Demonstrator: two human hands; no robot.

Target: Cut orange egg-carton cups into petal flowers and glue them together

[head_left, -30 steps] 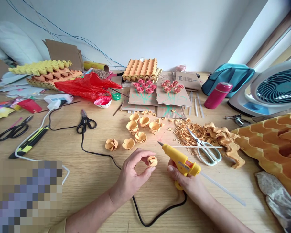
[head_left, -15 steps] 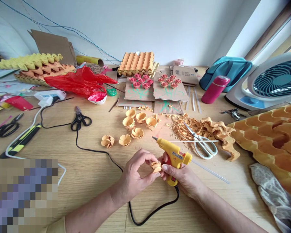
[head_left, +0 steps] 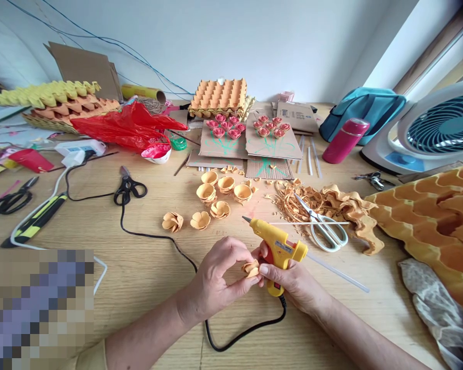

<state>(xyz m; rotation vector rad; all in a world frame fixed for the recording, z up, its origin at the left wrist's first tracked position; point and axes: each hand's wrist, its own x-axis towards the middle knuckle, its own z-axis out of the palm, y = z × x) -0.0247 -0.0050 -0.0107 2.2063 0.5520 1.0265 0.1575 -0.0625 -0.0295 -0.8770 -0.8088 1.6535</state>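
Between the fingertips of my left hand [head_left: 224, 275] is a small orange egg-carton flower [head_left: 250, 268] with curled petals. My right hand [head_left: 293, 282] wraps round the handle of a yellow glue gun [head_left: 275, 244], its nozzle pointing up and left. The right thumb and a fingertip also touch the flower's right side. A clear glue stick [head_left: 339, 272] sticks out of the gun's back, and a black cord [head_left: 250, 336] runs from its base. Beyond my hands lie a layered flower [head_left: 173, 222], an open petal cup [head_left: 200, 220] and several egg-carton cups [head_left: 243, 192].
White-handled scissors [head_left: 328, 232] lie by orange carton scraps [head_left: 301, 200]. Cardboard pieces with red flowers [head_left: 227, 149] are further back. Black scissors [head_left: 129, 190] and a utility knife [head_left: 40, 218] are leftward. At right are egg trays [head_left: 428, 205], a pink bottle [head_left: 345, 141] and a fan [head_left: 443, 128].
The flower has turned a little and sits slightly lower between my fingers. My left index finger has shifted over it. The glue gun stays in my right hand.
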